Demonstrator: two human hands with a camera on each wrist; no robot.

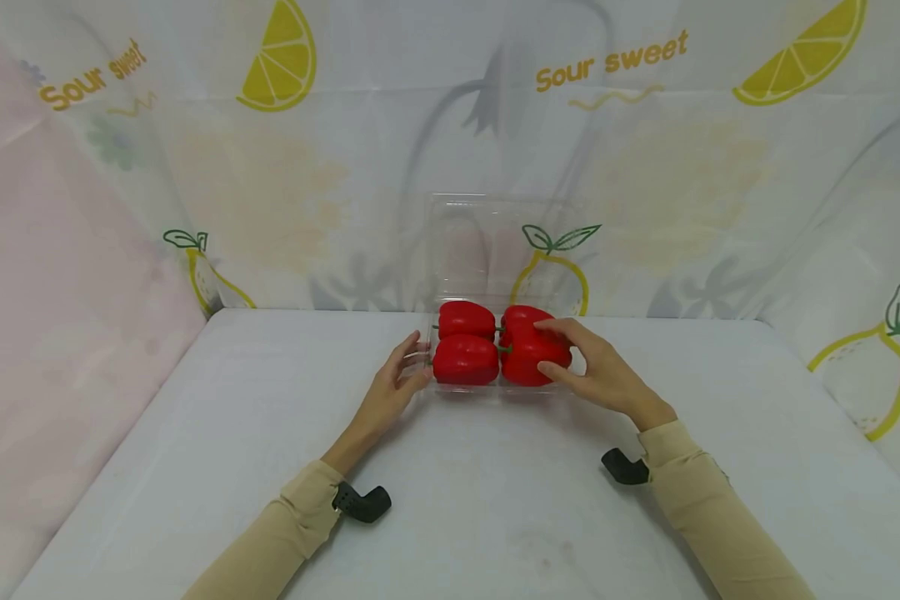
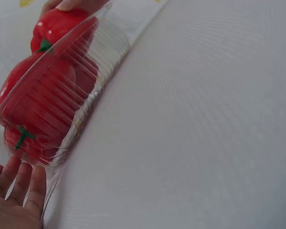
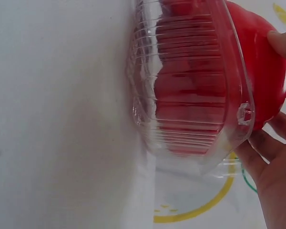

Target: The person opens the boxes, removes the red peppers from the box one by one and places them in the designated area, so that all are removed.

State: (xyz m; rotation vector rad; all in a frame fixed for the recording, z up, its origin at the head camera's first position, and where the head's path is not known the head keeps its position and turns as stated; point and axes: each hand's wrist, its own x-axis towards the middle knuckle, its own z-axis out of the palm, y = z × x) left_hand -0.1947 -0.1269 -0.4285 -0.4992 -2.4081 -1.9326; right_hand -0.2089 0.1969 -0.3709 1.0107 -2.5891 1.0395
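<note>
Several glossy red bell peppers with green stems sit in a clear plastic clamshell box [image 1: 457, 389], its transparent lid [image 1: 461, 250] raised at the back. My right hand [image 1: 598, 367] holds the front right bell pepper [image 1: 525, 354], thumb at the near side and fingers over the far side. In the right wrist view this bell pepper [image 3: 262, 62] stands partly above the box rim. At the box's left end, my left hand [image 1: 392, 392] touches the plastic with fairly straight fingers. The left wrist view shows its fingertips against the box's end, beside a bell pepper [image 2: 38, 143].
The box stands near the back edge of a white-covered table [image 1: 480, 500]. Behind it hangs a curtain [image 1: 375, 167] printed with lemons and lettering. A black wrist-worn device [image 1: 363, 503] is on the left sleeve, another black device [image 1: 625, 467] on the right.
</note>
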